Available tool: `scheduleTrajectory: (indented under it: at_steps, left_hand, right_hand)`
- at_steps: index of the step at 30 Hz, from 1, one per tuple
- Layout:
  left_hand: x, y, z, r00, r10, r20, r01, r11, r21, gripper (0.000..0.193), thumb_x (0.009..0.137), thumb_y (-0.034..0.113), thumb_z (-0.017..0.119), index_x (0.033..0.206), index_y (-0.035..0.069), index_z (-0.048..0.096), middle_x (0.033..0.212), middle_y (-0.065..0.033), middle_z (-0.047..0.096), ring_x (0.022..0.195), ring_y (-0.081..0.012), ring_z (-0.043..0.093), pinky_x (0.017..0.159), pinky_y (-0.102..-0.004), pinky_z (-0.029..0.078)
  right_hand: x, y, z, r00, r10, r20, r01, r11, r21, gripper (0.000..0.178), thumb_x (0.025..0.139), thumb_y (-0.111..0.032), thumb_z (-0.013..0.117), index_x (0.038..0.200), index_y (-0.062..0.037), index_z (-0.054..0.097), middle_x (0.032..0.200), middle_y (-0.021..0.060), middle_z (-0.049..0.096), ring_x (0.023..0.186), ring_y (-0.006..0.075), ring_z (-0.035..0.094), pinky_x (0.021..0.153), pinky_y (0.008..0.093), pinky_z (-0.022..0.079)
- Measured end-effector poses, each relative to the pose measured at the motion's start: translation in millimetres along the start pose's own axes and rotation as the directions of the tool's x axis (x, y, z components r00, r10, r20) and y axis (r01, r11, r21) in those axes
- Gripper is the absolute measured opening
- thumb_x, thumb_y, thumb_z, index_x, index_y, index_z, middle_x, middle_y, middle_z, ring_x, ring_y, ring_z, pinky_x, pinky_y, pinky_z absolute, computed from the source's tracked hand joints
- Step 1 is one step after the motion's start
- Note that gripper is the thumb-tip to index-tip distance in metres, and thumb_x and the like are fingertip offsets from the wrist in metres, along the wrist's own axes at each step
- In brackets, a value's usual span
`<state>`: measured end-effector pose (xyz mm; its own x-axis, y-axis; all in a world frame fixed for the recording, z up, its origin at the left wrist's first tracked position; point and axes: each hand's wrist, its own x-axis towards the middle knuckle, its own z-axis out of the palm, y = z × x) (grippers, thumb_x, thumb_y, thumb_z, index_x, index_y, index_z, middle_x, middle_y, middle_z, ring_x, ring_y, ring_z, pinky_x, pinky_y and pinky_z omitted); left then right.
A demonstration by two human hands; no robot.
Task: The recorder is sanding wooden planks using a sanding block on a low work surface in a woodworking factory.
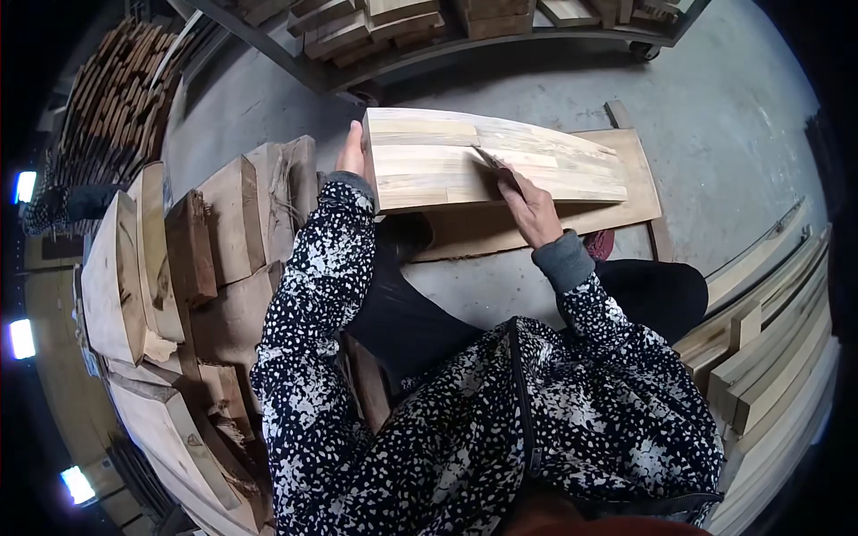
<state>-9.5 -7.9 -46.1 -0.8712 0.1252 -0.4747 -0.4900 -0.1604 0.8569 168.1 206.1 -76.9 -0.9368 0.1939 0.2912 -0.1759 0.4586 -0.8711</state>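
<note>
Head view, with clock directions taken from its centre: a laminated wood panel (500,161) sits at 1 o'clock, pale cream strips edge-glued with staggered joints, some streaked grey and tan. Its smooth broad face is turned up, and its far right end looks narrower in the fisheye bend.

At 11 o'clock the left hand (353,150) lies along the panel's left end; most of its fingers are hidden behind the wood, so how far it is closed cannot be told. At 2 o'clock the right hand (534,210) is closed, fingers pinching a thin dark tool (486,157) whose tip points toward 11 over the panel; its exact kind is hard to make out.

Beneath shows a wider tan board (639,179), partly covered and shadowed; whether the panel touches it is unclear. A reddish shoe (601,242) is mostly hidden at its near edge.

Grey concrete floor (724,116) spreads around. Rough wood blocks (228,214) crowd 9 o'clock, stacked slats (116,98) 10, sawn timber (760,375) 4, and a wheeled rack (500,49), cut off above, 12.
</note>
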Motion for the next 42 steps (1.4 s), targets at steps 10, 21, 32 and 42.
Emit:
scheduleTrajectory:
  at_steps: [10,21,32,42]
  left_hand:
    - [-16,11,21,0.999,0.002,0.037,0.000,0.999,-0.052,0.064,0.080,0.054,0.041,0.108,-0.002,0.050,0.100,-0.0136,0.057,0.089,-0.0207,0.055,0.080,-0.0294,0.042]
    - [-31,25,10,0.985,-0.140,0.102,0.156,0.971,-0.180,0.093,0.069,0.072,0.035,0.111,-0.010,0.043,0.111,-0.0208,0.050,0.102,-0.0285,0.048,0.090,-0.0347,0.036]
    - [-30,20,22,0.995,-0.074,0.060,0.075,0.997,-0.007,0.100,0.067,0.076,0.031,0.114,-0.012,0.039,0.119,-0.0215,0.044,0.105,-0.0306,0.046,0.093,-0.0373,0.033]
    - [-41,27,15,0.989,-0.131,0.071,0.143,0.968,-0.207,0.105,0.064,0.079,0.030,0.115,-0.012,0.037,0.116,-0.0225,0.045,0.106,-0.0302,0.045,0.093,-0.0386,0.033]
  right_hand:
    - [31,12,34,0.985,0.094,-0.143,-0.151,0.870,-0.470,0.044,0.082,-0.019,0.050,0.125,-0.0244,0.039,0.125,0.0194,0.038,0.119,0.0339,0.031,0.095,0.0479,0.023]
    - [29,-19,48,0.955,-0.174,0.241,0.257,0.891,-0.375,0.063,0.071,-0.011,0.054,0.128,-0.0309,0.033,0.136,0.0172,0.021,0.126,0.0360,0.015,0.098,0.0562,0.006]
    - [45,72,26,0.978,0.155,-0.139,-0.206,0.799,-0.564,0.047,0.080,-0.032,0.049,0.125,-0.0288,0.038,0.127,0.0161,0.034,0.120,0.0325,0.027,0.095,0.0567,0.015]
    - [59,25,48,0.998,-0.038,0.057,0.061,0.874,-0.482,0.054,0.077,-0.022,0.051,0.127,-0.0300,0.034,0.136,0.0155,0.021,0.126,0.0347,0.015,0.099,0.0565,0.005]
